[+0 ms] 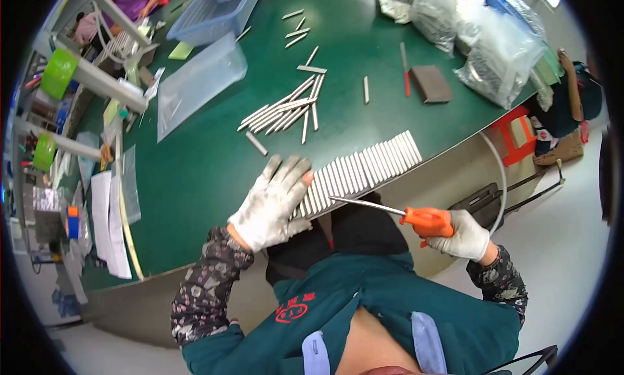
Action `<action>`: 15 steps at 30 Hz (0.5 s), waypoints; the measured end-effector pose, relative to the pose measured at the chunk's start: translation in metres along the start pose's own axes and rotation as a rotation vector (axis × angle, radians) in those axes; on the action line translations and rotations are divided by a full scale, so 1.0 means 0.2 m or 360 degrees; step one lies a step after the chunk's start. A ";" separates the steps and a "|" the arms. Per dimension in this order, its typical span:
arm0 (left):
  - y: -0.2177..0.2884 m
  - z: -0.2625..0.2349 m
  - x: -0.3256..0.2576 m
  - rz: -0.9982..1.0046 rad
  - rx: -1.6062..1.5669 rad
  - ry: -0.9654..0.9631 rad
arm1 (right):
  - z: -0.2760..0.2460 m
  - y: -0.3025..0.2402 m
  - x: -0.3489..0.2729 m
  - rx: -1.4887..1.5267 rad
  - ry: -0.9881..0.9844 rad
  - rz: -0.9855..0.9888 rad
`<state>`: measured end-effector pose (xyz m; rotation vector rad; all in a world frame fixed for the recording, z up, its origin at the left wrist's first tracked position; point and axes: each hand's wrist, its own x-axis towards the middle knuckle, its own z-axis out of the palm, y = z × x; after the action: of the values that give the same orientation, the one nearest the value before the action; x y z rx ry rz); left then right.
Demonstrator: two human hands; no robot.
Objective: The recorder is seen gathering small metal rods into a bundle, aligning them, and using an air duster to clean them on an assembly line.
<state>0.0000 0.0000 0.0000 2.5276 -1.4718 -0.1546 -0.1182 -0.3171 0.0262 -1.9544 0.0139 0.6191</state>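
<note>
- One broad green table with a smooth top (195,199) fills most of the view.
- Several bulging clear plastic bags (500,56) crowd its far right.
- A blue rectangular plastic bin (201,34) sits at the far left.
- A flat translucent plastic sheet (198,86) lies just beside the bin, nearer the person.
- A slanting row of slim pale grey bars (365,167) runs along the near edge, side by side (its upper edge slightly uneven).
- A loose pile of similar bars (286,110) lies beyond the row, some crossing others.
- An orange-handled tool with a long thin metal shaft (426,220) points left, its tip over the row.
- The left hand in a white glove (270,203) lies palm down at the row's left end, fingers extended and slightly spread.
- The right hand in a white glove (465,237) is wrapped around the tool's handle.
- A brown rectangular block (430,84) rests beyond the row, towards the right.
- A thin red-and-grey stick (405,69) lies just left of the block.
- A lone pale bar (366,89) lies between pile and stick.
</note>
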 end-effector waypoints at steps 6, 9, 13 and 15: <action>0.02 -0.01 -0.02 -0.0041 -0.0021 0.0084 | -0.37 -0.31 0.21 -0.0006 0.0781 0.0032; 0.02 0.00 -0.01 -0.0047 -0.0012 0.0081 | -0.60 -0.34 0.51 -0.0208 0.0918 -0.0002; 0.02 -0.01 0.02 -0.0034 -0.0041 0.0059 | -0.86 -0.29 0.82 -0.0720 0.1003 0.0139; 0.02 -0.02 0.03 0.0003 -0.0057 0.0105 | -1.01 -0.09 1.02 -0.1197 0.1147 -0.0240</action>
<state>0.0011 -0.0069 0.0058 2.4785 -1.4337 -0.0955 0.1469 -0.4278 0.0204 -2.7803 0.0911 -0.2623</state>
